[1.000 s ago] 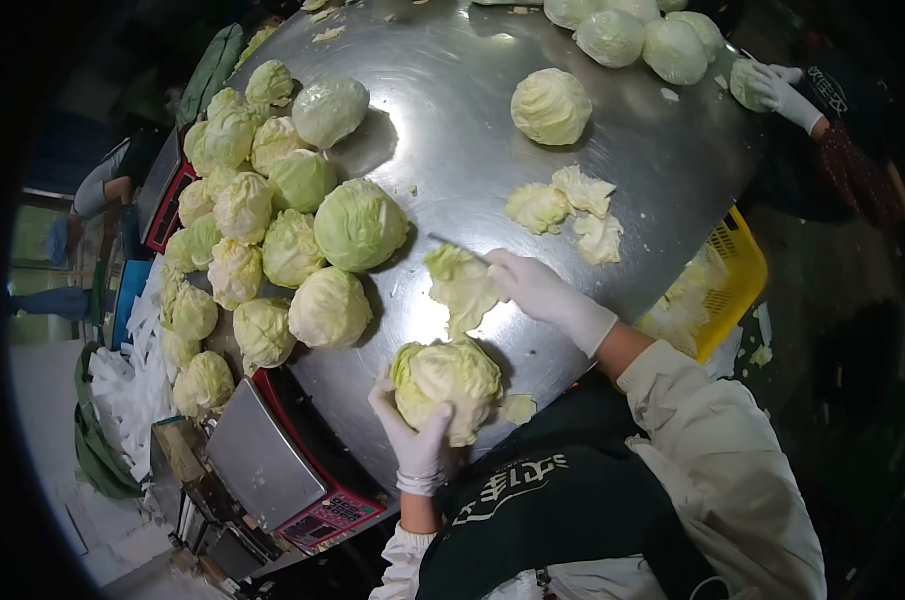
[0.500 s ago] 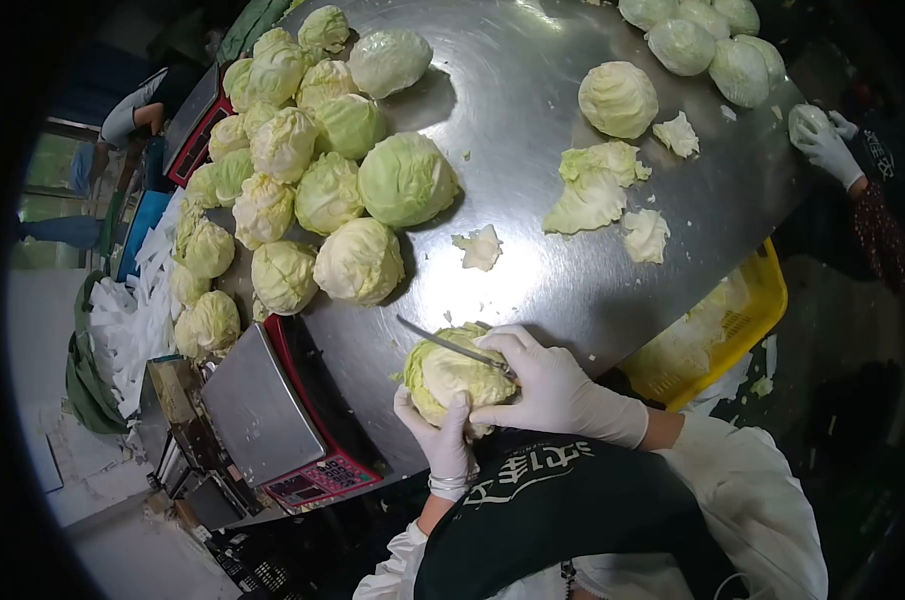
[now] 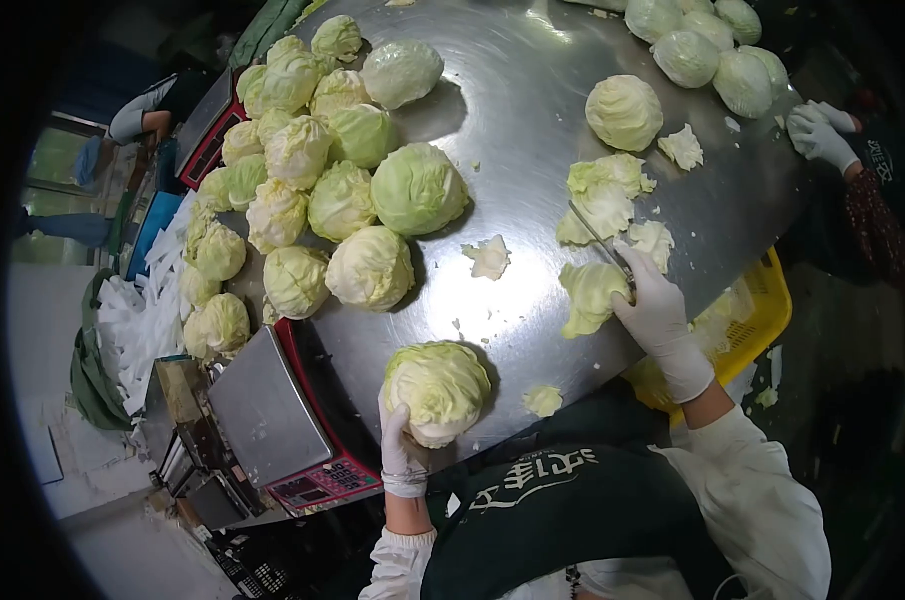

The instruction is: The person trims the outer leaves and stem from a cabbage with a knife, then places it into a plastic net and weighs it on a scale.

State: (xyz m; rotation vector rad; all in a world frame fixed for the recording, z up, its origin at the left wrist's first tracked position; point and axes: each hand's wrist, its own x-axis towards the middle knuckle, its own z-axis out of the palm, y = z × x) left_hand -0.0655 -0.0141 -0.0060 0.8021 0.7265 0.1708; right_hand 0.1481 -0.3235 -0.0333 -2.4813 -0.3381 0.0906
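My left hand (image 3: 403,458), in a white glove, grips a pale green cabbage (image 3: 436,390) from its lower left side, at the near edge of the metal table. Out to the right, my gloved right hand (image 3: 664,325) is closed around a knife (image 3: 592,230), whose thin blade points away to the upper left. A loose cabbage leaf (image 3: 587,298) is at the fingertips of that hand. Just beyond it lie a larger torn leaf (image 3: 604,190) and a smaller scrap (image 3: 652,242). Another small leaf piece (image 3: 542,401) rests between my two hands.
Many cabbages (image 3: 334,200) are heaped at the left, beside a red-framed scale (image 3: 267,405). One cabbage (image 3: 623,112) sits farther back; wrapped ones (image 3: 684,58) lie at the far right. A yellow basket (image 3: 775,300) stands below the table edge. A co-worker's gloved hands (image 3: 822,135) are at right.
My right hand has moved from the cabbage to the right with the knife and a leaf. The cabbage now stays in my left hand alone. A small leaf piece has appeared on the table.
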